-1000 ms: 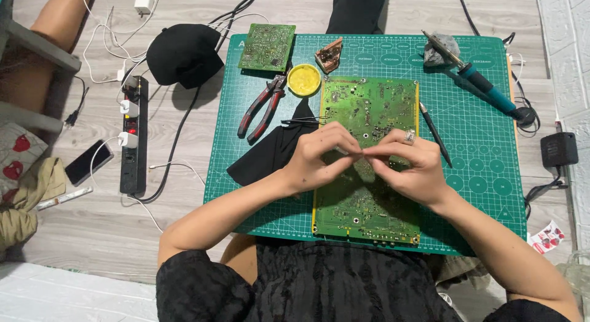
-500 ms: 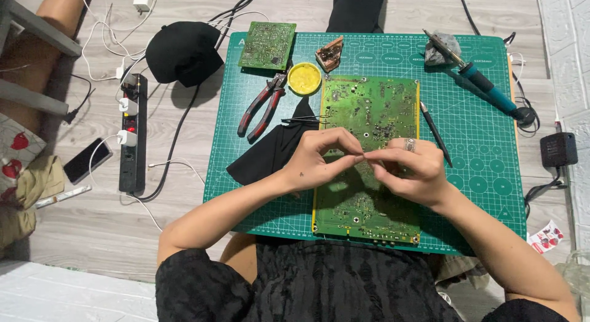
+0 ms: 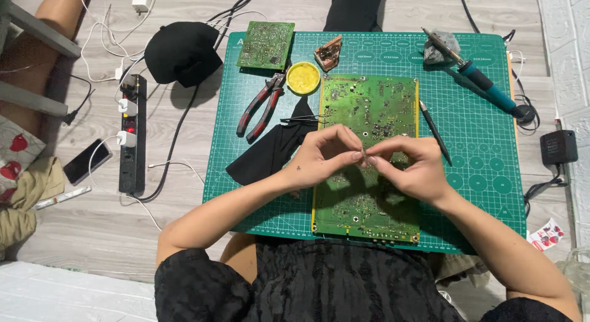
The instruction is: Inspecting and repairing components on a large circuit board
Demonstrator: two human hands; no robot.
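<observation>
I see both hands meeting over the large green circuit board (image 3: 367, 156), which lies flat at the centre of the green cutting mat (image 3: 479, 174). The left hand (image 3: 322, 157) and right hand (image 3: 409, 168) pinch a tiny part (image 3: 364, 155) between fingertips, fingers closed tight; what the part is I cannot tell. By my judgement the work is mid-course: the soldering iron (image 3: 476, 76) rests untouched at two o'clock, the pliers (image 3: 261, 107) at ten o'clock, the yellow tin (image 3: 303, 78) at eleven. The board looks intact, densely populated, solder side up.
</observation>
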